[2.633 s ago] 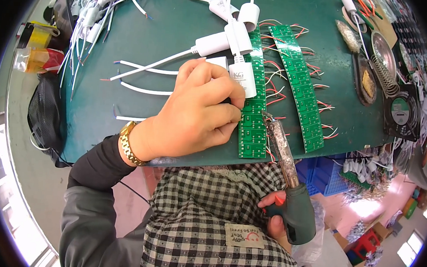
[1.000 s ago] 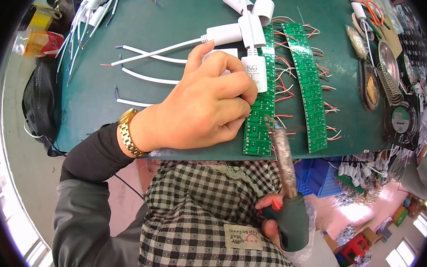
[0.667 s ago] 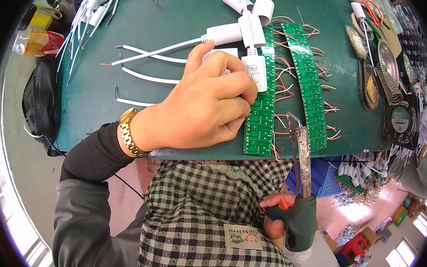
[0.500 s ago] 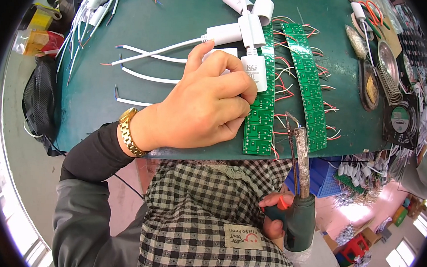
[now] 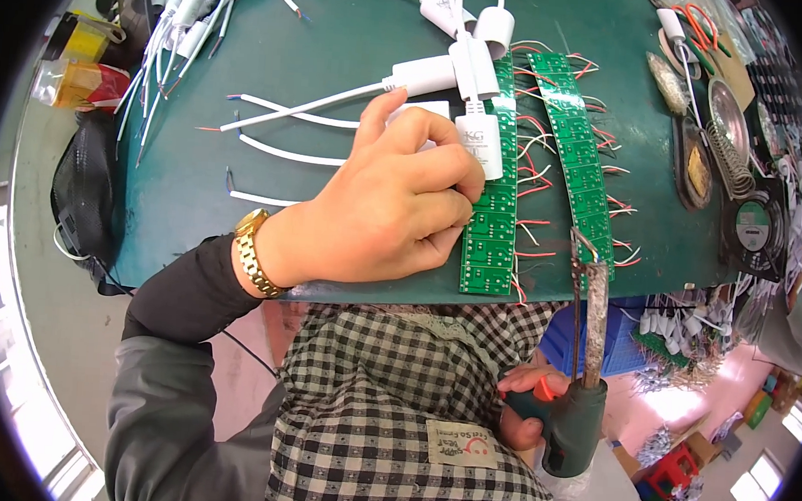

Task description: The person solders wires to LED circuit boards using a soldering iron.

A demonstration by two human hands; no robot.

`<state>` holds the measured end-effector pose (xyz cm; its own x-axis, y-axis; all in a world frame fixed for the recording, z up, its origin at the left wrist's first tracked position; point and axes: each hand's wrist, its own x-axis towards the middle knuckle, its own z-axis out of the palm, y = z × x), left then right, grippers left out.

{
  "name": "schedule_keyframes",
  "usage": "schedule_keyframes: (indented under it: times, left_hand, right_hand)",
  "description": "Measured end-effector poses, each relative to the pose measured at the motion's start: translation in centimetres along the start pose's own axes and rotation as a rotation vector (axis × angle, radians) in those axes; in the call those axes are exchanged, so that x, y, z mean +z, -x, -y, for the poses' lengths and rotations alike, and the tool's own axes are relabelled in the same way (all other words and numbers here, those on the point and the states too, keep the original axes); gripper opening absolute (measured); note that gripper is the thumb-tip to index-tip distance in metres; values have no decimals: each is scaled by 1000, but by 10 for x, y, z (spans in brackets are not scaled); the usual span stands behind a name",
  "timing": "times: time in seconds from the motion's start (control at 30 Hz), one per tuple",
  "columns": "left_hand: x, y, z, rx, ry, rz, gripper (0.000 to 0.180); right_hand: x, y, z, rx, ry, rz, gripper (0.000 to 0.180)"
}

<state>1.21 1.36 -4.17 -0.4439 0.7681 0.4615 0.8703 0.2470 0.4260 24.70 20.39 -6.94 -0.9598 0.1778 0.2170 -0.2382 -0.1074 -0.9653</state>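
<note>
My left hand (image 5: 386,194) is closed in a pinch at the left edge of a green circuit board strip (image 5: 488,251). What its fingertips hold is hidden. Just beyond the fingers lies a white plastic plug housing (image 5: 478,145), overlapping the strip. White cables (image 5: 287,154) with bare coloured ends stick out left from under the hand. My right hand (image 5: 523,379), low in front of the checked apron, grips a dark-bodied soldering gun (image 5: 574,431) with a red trigger. Its bent tip points up, over the near end of a second green strip (image 5: 577,156).
More white plug housings (image 5: 421,75) lie beyond my left hand. Cabled housings (image 5: 188,8) are heaped at the far left. On the right are a coiled spring (image 5: 732,170), a solder tray (image 5: 695,172), orange-handled pliers (image 5: 699,25) and a small fan (image 5: 753,226). Red and white wires stick out from both strips.
The soldering gun has moved right, its tip going from the gap between the strips to the second strip's near end. My left hand keeps its pinch at the first strip.
</note>
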Motion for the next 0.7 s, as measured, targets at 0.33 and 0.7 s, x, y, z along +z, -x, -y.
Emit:
schedule_keyframes:
  times: [0.33, 0.7]
  left_hand:
    - [-16, 3, -9, 80, -86, 105, 27]
    - [-56, 24, -32, -296, -432, 343, 21]
  right_hand:
    - [-3, 17, -19, -48, -63, -155, 40]
    - [-25, 18, -18, 162, -113, -237, 35]
